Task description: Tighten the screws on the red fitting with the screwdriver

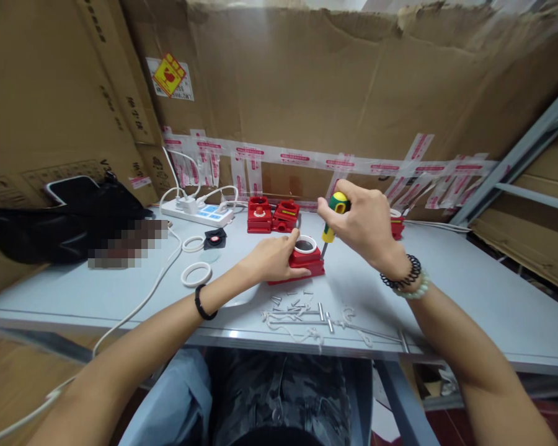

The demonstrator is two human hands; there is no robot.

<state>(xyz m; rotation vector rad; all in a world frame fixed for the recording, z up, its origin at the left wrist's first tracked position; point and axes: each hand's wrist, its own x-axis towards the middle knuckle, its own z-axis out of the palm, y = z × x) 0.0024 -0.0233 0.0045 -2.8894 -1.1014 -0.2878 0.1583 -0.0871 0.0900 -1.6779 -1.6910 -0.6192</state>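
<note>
My right hand (365, 220) is closed around the green and yellow handle of a screwdriver (328, 234). The tool leans slightly, its metal shaft reaching down to the right end of a red housing (312, 267). A white ring (305, 244) circles the dark round opening on top of that housing. My left hand (276, 257) grips the housing from the left, fingers at the back and thumb across the front. Whether the screwdriver's tip sits on a screw is too small to tell. Nearer to me lie several loose screws (295, 305) and thin metal rods with cord (302, 322).
Two red parts (259, 217) stand behind the housing, and another red part (397, 228) is partly hidden by my right hand. White rings (196, 274), a power strip (198, 212) and a cable (155, 285) are on the left. A black bag (74, 217) and cardboard (307, 93) border the table.
</note>
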